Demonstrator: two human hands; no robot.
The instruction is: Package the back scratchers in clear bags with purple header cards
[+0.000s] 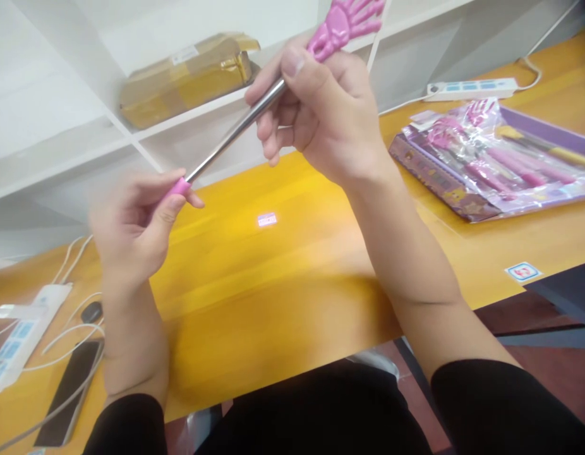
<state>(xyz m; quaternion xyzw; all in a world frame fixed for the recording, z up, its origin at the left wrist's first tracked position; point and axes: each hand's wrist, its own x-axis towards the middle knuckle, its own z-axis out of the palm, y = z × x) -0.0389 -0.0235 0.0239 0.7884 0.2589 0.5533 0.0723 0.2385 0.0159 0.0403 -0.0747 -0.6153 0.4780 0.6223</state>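
Observation:
A back scratcher with a bare metal rod and a pink claw-shaped head is held up at a slant above the table. My right hand is closed round its upper part, just below the pink head, which points up and right. My left hand pinches the pink sleeve at the lower end of the rod; part of that grip is smeared by motion. To the right of my right arm, a purple open box bears several wrapped back scratchers, mostly pink, one yellow.
A taped brown parcel sits on the white shelf behind. Power strips with cables lie at the back right and at the left, near a dark phone. A small label and a sticker are on the wooden table.

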